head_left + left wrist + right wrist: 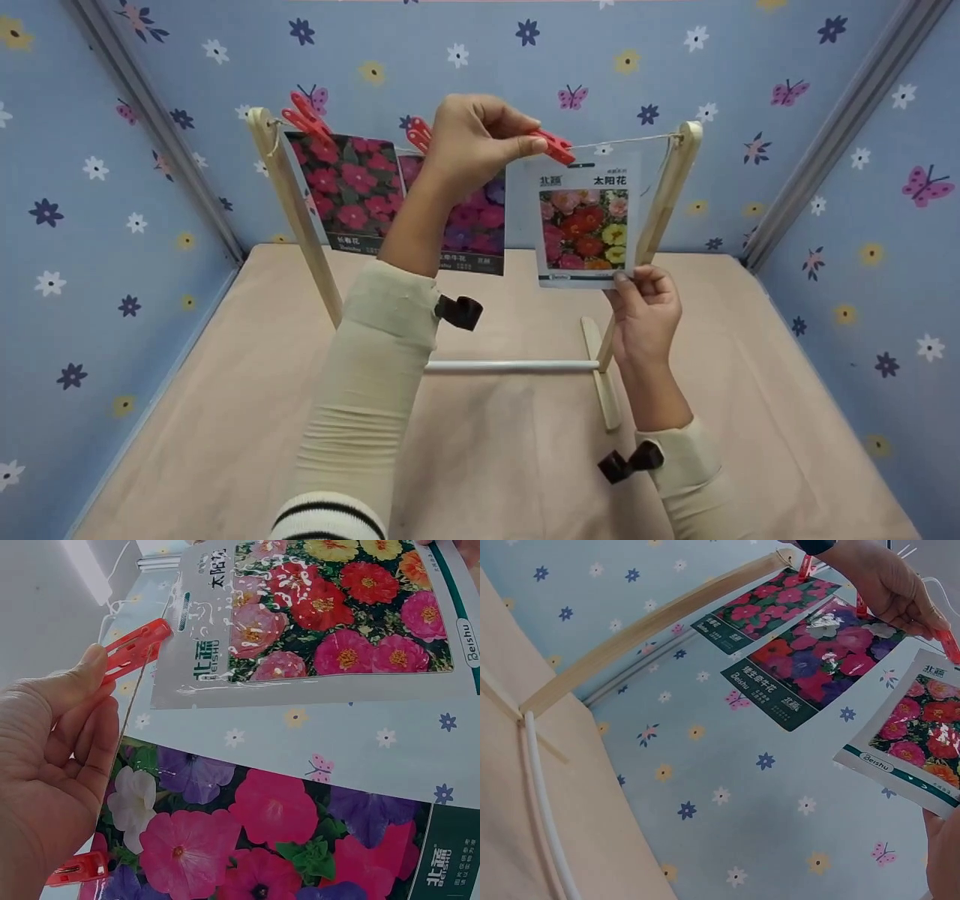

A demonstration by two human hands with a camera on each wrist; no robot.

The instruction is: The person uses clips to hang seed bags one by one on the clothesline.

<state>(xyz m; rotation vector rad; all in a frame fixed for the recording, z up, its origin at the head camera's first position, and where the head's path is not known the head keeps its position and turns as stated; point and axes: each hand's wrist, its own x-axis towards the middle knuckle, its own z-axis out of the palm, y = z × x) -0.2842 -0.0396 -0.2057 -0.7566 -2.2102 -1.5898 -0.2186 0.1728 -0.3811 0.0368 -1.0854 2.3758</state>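
Note:
My left hand point(480, 142) pinches a red clothespin point(555, 146) between thumb and fingers, its tip at the top edge of a white seed packet point(587, 225) with a picture of red, pink and yellow flowers. In the left wrist view the clothespin point(139, 649) lies over the string at the packet's edge. My right hand point(646, 315) holds the packet's lower right corner, thumb in front. To the left, a pink-flower packet point(352, 187) and a purple-and-pink flower packet point(480, 225) hang from the string, each under a red clothespin point(306, 120); my left arm partly covers the second.
The string point(630, 141) runs between two wooden posts point(667, 199). A white rod point(517, 366) joins them low down, with a wooden foot point(607, 397) at the right. Blue flower-patterned walls point(480, 52) surround the pinkish table surface point(487, 450).

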